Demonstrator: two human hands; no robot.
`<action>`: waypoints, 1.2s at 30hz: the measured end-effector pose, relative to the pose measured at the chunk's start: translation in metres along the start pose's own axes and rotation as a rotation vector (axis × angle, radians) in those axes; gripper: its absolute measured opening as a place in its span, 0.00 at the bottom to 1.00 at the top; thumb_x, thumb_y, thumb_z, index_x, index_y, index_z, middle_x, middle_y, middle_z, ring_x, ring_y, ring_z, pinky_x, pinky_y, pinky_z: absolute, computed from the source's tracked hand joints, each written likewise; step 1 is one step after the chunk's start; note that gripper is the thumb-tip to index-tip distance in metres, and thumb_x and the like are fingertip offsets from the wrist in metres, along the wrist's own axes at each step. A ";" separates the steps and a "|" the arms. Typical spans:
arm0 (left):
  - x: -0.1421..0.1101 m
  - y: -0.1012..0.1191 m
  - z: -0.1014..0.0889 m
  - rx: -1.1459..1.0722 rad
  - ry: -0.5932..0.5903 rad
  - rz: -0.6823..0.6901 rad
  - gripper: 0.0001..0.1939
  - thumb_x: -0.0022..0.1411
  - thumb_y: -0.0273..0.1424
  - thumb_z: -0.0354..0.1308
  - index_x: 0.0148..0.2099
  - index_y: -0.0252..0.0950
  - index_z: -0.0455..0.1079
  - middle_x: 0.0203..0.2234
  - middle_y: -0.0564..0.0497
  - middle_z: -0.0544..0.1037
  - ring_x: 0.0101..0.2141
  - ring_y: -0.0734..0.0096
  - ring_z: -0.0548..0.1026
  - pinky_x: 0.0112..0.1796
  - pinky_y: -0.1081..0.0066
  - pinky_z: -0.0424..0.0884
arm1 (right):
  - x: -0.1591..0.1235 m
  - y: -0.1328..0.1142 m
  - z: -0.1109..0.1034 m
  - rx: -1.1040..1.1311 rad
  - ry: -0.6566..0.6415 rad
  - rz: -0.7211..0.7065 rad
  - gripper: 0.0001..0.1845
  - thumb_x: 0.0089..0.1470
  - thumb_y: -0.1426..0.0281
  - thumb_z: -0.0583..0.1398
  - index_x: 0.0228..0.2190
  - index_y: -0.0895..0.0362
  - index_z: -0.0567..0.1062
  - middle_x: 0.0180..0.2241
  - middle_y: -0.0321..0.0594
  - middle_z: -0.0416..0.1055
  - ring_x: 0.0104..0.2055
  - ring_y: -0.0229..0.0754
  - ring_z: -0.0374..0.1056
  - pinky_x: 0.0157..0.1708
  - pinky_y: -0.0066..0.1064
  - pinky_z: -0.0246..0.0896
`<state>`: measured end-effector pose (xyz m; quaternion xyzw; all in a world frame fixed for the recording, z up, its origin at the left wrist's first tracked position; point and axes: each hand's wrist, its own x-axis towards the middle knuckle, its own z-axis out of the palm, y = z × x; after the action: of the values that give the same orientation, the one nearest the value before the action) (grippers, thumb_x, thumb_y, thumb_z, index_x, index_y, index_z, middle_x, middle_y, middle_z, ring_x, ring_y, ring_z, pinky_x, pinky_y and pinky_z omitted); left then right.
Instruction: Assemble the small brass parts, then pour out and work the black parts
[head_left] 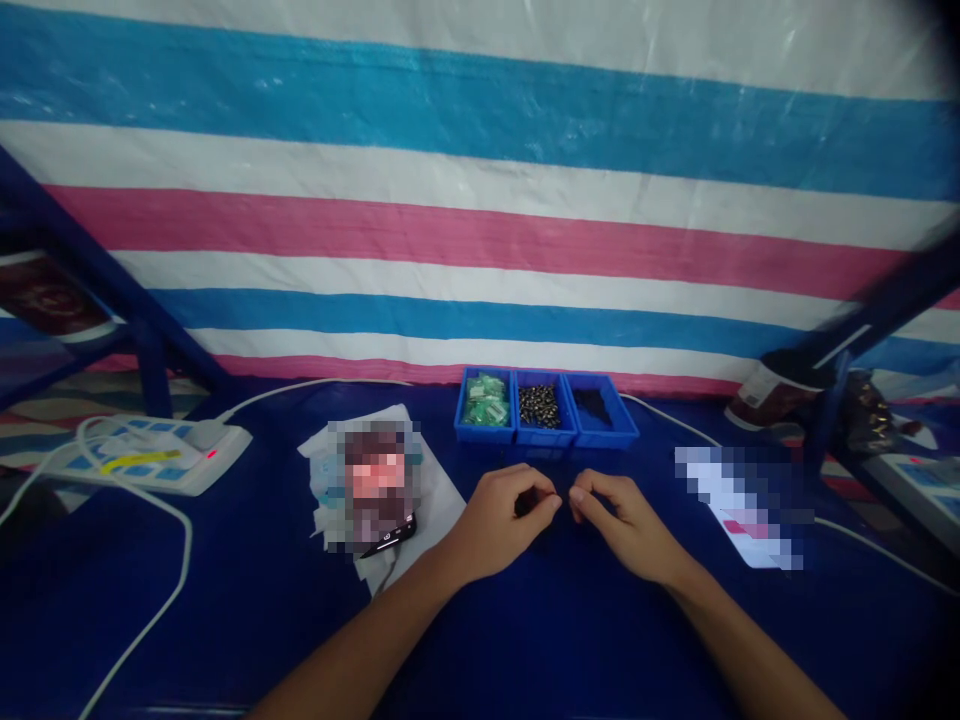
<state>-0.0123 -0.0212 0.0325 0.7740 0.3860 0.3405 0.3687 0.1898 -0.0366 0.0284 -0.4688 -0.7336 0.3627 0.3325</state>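
My left hand (504, 518) and my right hand (631, 522) are side by side above the blue table, a small gap between them. Thumb and fingers are pinched together on each; whatever lies between the fingertips is too small or too hidden to make out. Just beyond the hands stand three joined blue bins. The left bin (484, 435) holds green packets (486, 400), and the middle bin (543, 437) is filled with small brass-and-black parts (538, 406). Dark, thin pieces (592, 405) lie in the right bin (611, 438).
Left of my hands, a phone (390, 538) with a blurred screen lies on white paper (442, 500). A power strip (217, 460) with white cables sits far left. A second lit, blurred device (750, 535) is on the right, near a cup (776, 392). Striped sheeting (480, 230) hangs behind.
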 end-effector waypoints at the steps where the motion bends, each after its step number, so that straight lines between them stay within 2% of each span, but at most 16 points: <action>1: 0.000 0.000 0.000 0.000 0.004 0.000 0.08 0.65 0.32 0.55 0.37 0.36 0.73 0.29 0.52 0.75 0.29 0.73 0.71 0.32 0.72 0.64 | 0.000 0.000 0.000 0.017 0.007 0.012 0.20 0.64 0.60 0.53 0.24 0.56 0.71 0.24 0.35 0.69 0.27 0.37 0.63 0.29 0.29 0.57; 4: 0.000 -0.001 -0.001 -0.001 0.037 -0.023 0.09 0.66 0.35 0.55 0.44 0.37 0.73 0.32 0.52 0.77 0.32 0.72 0.73 0.35 0.71 0.67 | 0.003 0.004 -0.004 0.105 0.085 0.045 0.22 0.63 0.59 0.54 0.22 0.56 0.70 0.23 0.36 0.68 0.27 0.37 0.64 0.30 0.30 0.58; 6: 0.001 -0.002 -0.002 0.011 0.066 -0.044 0.11 0.67 0.36 0.53 0.45 0.38 0.73 0.34 0.52 0.77 0.34 0.72 0.74 0.38 0.70 0.67 | 0.006 0.010 -0.009 0.177 0.236 0.082 0.21 0.63 0.58 0.54 0.23 0.56 0.70 0.23 0.36 0.68 0.27 0.38 0.65 0.31 0.31 0.59; 8: 0.002 -0.004 -0.003 0.030 0.076 -0.057 0.11 0.68 0.36 0.53 0.45 0.38 0.73 0.35 0.52 0.78 0.35 0.71 0.74 0.38 0.70 0.67 | 0.011 0.018 -0.014 0.247 0.482 0.157 0.15 0.60 0.56 0.57 0.34 0.55 0.70 0.23 0.33 0.67 0.24 0.38 0.64 0.27 0.30 0.59; 9: 0.002 -0.004 -0.002 0.040 0.076 -0.059 0.10 0.68 0.36 0.53 0.44 0.38 0.73 0.34 0.52 0.78 0.34 0.71 0.74 0.38 0.70 0.67 | 0.012 0.022 -0.016 0.262 0.582 0.199 0.17 0.57 0.55 0.59 0.41 0.55 0.68 0.23 0.32 0.67 0.23 0.37 0.64 0.25 0.29 0.58; 11: 0.002 -0.005 -0.001 0.060 0.070 -0.055 0.09 0.67 0.35 0.53 0.42 0.38 0.73 0.34 0.52 0.77 0.34 0.72 0.74 0.37 0.70 0.67 | 0.014 0.029 -0.018 0.239 0.671 0.256 0.24 0.55 0.54 0.61 0.47 0.54 0.63 0.22 0.29 0.65 0.21 0.37 0.62 0.21 0.28 0.55; 13: 0.003 -0.007 0.001 0.087 0.064 -0.048 0.09 0.67 0.34 0.53 0.41 0.38 0.73 0.33 0.52 0.77 0.33 0.72 0.73 0.37 0.69 0.67 | 0.013 0.032 -0.017 0.155 0.615 0.261 0.22 0.56 0.55 0.60 0.46 0.54 0.65 0.21 0.29 0.64 0.21 0.37 0.61 0.20 0.27 0.53; 17: 0.003 -0.012 0.003 0.191 0.078 -0.041 0.08 0.67 0.31 0.52 0.41 0.38 0.73 0.33 0.52 0.76 0.33 0.70 0.73 0.37 0.68 0.68 | 0.008 0.026 -0.011 -0.099 0.197 0.098 0.10 0.60 0.65 0.58 0.41 0.54 0.74 0.26 0.34 0.69 0.26 0.37 0.64 0.27 0.29 0.59; 19: 0.003 -0.014 0.003 0.250 0.097 -0.042 0.08 0.66 0.29 0.52 0.42 0.38 0.73 0.35 0.52 0.76 0.35 0.69 0.73 0.39 0.67 0.68 | 0.006 0.022 -0.008 -0.216 0.006 0.003 0.11 0.59 0.70 0.57 0.42 0.53 0.76 0.32 0.37 0.72 0.32 0.39 0.67 0.33 0.31 0.61; 21: 0.003 -0.016 0.003 0.281 0.099 -0.046 0.08 0.66 0.28 0.52 0.42 0.38 0.73 0.37 0.51 0.76 0.37 0.68 0.73 0.40 0.66 0.68 | 0.006 0.022 -0.007 -0.305 -0.086 -0.043 0.13 0.59 0.73 0.56 0.43 0.52 0.78 0.37 0.40 0.73 0.37 0.41 0.69 0.38 0.33 0.63; 24: 0.002 -0.017 0.003 0.292 0.078 -0.036 0.09 0.66 0.28 0.51 0.42 0.39 0.73 0.39 0.51 0.76 0.39 0.67 0.74 0.42 0.66 0.69 | 0.006 0.026 -0.006 -0.369 -0.119 -0.028 0.15 0.59 0.73 0.56 0.45 0.53 0.78 0.40 0.42 0.73 0.42 0.43 0.69 0.43 0.36 0.64; 28: 0.001 -0.016 0.004 0.304 0.071 -0.020 0.09 0.66 0.29 0.52 0.43 0.39 0.73 0.38 0.51 0.76 0.41 0.66 0.74 0.43 0.65 0.69 | 0.006 0.032 -0.007 -0.401 -0.098 0.012 0.14 0.59 0.70 0.58 0.46 0.54 0.78 0.41 0.44 0.73 0.42 0.44 0.70 0.44 0.36 0.65; 36: 0.000 -0.013 0.004 0.299 0.057 -0.023 0.08 0.66 0.30 0.52 0.43 0.39 0.73 0.39 0.51 0.76 0.40 0.66 0.74 0.43 0.65 0.69 | 0.008 0.032 -0.008 -0.407 -0.067 0.043 0.10 0.60 0.69 0.58 0.38 0.53 0.80 0.37 0.41 0.74 0.39 0.43 0.71 0.40 0.34 0.64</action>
<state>-0.0134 -0.0168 0.0201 0.8058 0.4517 0.2967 0.2422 0.2077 -0.0175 0.0065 -0.5295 -0.7922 0.2294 0.1985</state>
